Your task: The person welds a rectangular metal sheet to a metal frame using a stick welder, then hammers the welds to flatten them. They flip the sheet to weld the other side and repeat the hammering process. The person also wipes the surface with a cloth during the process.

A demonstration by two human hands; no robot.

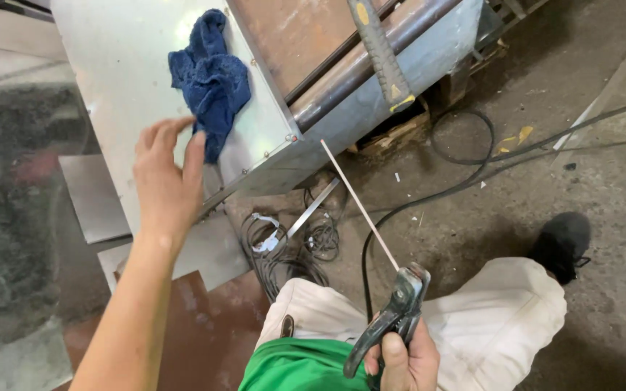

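My left hand [166, 177] reaches over a shiny steel sheet [121, 69], its fingertips touching the lower end of a crumpled blue rag [211, 80] that lies on it. My right hand [403, 358] grips a welding electrode holder [393, 315] at the bottom of the view. A long thin welding rod [356, 203] is clamped in its jaws and points up and left toward the corner of the steel box. A black cable [429, 199] trails from the holder across the floor.
A rusty plate and steel pipe [360, 65] lie on the box beside the sheet. A hammer handle [382, 54] leans over them. Coiled wires [291, 246] and metal sheets [96, 199] lie on the concrete floor. My knee in white trousers [501, 311] and black shoe [563, 242] are at right.
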